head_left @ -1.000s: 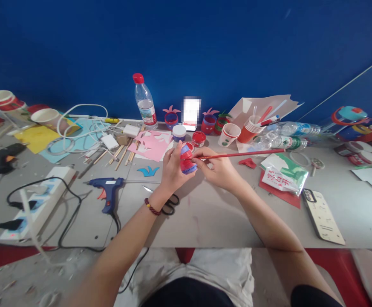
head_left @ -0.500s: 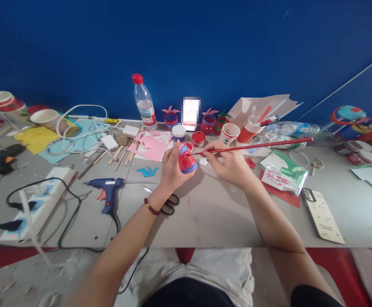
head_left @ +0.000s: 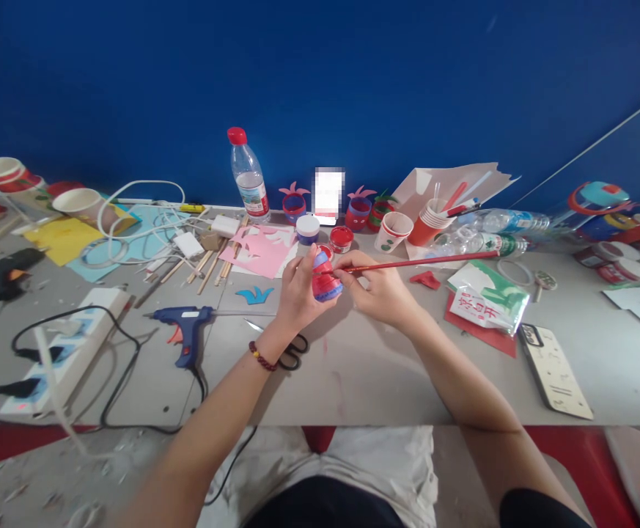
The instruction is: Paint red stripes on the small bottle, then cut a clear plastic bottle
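My left hand (head_left: 299, 291) is wrapped round a small painted cup (head_left: 328, 284), red in the middle with blue bands at both ends, tilted on its side. Between the fingertips of my right hand (head_left: 375, 287) is a thin paintbrush (head_left: 435, 260) with a long red handle, which slants out to the right. Its tip meets the red part of the cup. Just beyond my hands stand an open jar of red paint (head_left: 341, 238) and a white-lidded blue jar (head_left: 307, 229). Another red rim shows partly behind the cup.
Left of my forearm lie a blue glue gun (head_left: 185, 326), black-handled scissors (head_left: 293, 353) and a power strip (head_left: 70, 348). A water bottle (head_left: 249, 180) stands at the back. Paper cups (head_left: 394, 232), a plastic packet (head_left: 487, 301) and a phone (head_left: 556, 370) are to the right.
My right hand has moved left, closer to the cup, and the brush has shifted left with its handle end lower. The cup has turned slightly and moved a little right.
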A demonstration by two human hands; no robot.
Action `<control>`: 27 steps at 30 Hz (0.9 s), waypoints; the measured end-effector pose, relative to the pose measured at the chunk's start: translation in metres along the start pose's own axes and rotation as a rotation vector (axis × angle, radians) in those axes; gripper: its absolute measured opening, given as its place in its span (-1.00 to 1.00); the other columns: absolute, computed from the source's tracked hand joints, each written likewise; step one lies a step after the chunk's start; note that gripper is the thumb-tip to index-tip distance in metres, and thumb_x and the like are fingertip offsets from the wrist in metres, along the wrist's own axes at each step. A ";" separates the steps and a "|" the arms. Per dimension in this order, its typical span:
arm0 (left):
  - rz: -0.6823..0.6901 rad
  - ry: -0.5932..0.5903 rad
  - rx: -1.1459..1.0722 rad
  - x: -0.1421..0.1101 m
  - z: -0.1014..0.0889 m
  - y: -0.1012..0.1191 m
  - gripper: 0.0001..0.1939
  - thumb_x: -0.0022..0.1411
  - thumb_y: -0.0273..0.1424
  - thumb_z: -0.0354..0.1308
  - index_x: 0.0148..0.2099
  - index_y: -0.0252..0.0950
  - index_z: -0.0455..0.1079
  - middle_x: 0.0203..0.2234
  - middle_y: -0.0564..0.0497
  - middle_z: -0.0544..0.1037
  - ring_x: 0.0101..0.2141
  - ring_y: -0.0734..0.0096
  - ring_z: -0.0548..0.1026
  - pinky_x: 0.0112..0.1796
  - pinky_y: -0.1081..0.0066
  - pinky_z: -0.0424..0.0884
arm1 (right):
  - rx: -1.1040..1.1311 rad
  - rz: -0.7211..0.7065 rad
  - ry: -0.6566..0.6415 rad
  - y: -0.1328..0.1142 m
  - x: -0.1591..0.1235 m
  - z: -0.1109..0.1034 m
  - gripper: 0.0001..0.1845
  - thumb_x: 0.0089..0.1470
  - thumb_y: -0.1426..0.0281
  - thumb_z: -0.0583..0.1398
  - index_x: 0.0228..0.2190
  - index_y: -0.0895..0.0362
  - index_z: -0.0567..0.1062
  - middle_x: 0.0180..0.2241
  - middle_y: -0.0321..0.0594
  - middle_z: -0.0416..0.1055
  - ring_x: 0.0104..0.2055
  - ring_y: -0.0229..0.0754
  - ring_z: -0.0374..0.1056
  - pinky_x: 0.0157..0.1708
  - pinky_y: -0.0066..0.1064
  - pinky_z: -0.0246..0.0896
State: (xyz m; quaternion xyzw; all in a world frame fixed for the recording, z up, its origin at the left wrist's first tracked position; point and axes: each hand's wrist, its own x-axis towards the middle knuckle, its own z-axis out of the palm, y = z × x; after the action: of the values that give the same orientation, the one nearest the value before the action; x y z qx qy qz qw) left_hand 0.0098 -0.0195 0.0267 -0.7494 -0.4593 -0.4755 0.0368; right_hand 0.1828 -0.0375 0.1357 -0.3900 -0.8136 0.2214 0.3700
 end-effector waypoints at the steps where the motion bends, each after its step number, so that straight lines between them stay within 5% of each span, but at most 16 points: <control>1: 0.006 0.007 -0.003 0.000 0.000 0.000 0.14 0.00 -0.25 0.39 0.46 -0.16 -0.23 0.14 -0.18 0.41 0.03 0.04 0.40 0.09 0.06 0.38 | -0.006 -0.006 0.006 0.000 0.001 0.000 -0.89 0.22 0.47 0.13 -0.29 0.07 0.47 -0.33 -0.22 0.51 -0.29 -0.16 0.43 -0.29 -0.34 0.32; 17: -0.010 0.004 -0.003 0.000 -0.001 -0.002 0.18 -0.03 -0.23 0.42 0.46 -0.18 -0.24 0.13 -0.20 0.42 0.05 0.03 0.38 0.11 0.06 0.35 | -0.088 0.011 0.132 0.004 0.004 -0.027 -0.88 0.25 0.41 0.12 -0.36 0.08 0.42 -0.40 -0.22 0.50 -0.38 -0.17 0.40 -0.36 -0.31 0.31; 27: -0.009 0.008 0.013 0.001 -0.001 -0.001 0.19 -0.01 -0.24 0.40 0.47 -0.17 -0.27 0.13 -0.16 0.43 0.01 0.04 0.39 0.07 0.08 0.38 | 0.017 0.004 -0.041 0.000 -0.002 0.002 -0.87 0.25 0.43 0.12 -0.30 0.08 0.48 -0.30 -0.20 0.54 -0.27 -0.15 0.44 -0.23 -0.29 0.32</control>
State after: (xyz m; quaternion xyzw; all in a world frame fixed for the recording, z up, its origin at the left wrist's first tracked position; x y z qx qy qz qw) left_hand 0.0087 -0.0189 0.0282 -0.7453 -0.4655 -0.4756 0.0413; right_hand 0.1822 -0.0387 0.1335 -0.3841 -0.8182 0.2369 0.3561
